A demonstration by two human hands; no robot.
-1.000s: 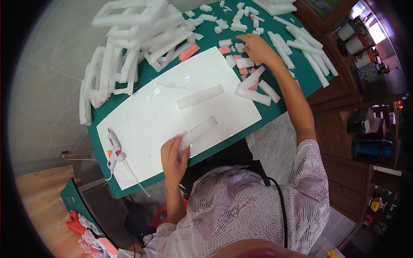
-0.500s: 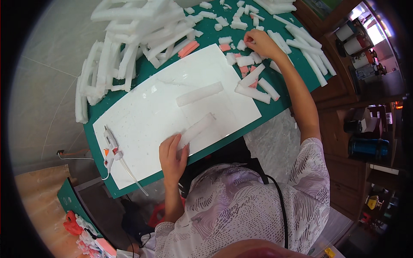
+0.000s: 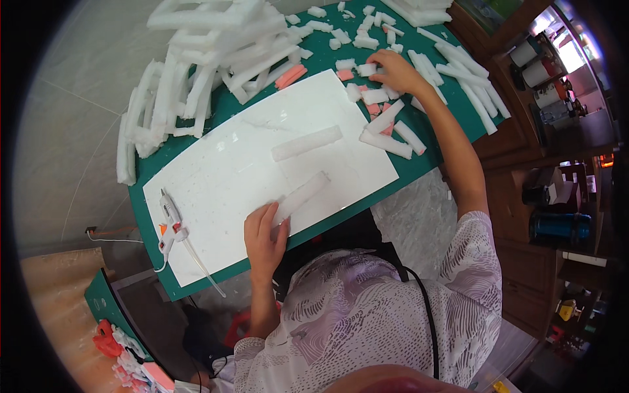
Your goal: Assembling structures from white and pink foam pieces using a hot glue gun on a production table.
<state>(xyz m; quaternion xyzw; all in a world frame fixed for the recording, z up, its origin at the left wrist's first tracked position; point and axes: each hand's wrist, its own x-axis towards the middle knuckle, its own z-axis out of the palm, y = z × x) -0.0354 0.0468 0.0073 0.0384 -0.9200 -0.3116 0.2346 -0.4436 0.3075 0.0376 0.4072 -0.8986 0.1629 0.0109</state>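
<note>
My left hand [image 3: 265, 240] is closed on the near end of a white foam strip [image 3: 303, 196], which lies aslant on the white board [image 3: 223, 190]. A second white foam strip [image 3: 306, 143] rests on the board just beyond it, apart from both hands. At the far right of the board, my right hand [image 3: 396, 71] reaches over loose foam offcuts. Its thumb and fingertips close around a small white foam block [image 3: 365, 69]. Pink foam pieces [image 3: 344, 75] and short white blocks [image 3: 375, 96] lie around that hand.
Open foam frames [image 3: 196, 78] are stacked at the far left of the green table [image 3: 157, 268]. A white glue gun [image 3: 171, 226] with a glue stick lies on the board's left end. Long foam strips [image 3: 477, 92] lie at the right edge; a wooden cabinet [image 3: 517, 262] stands beyond.
My right hand has shifted slightly nearer, and its fingers have come around the small white foam block. My left hand has stayed in place on the strip.
</note>
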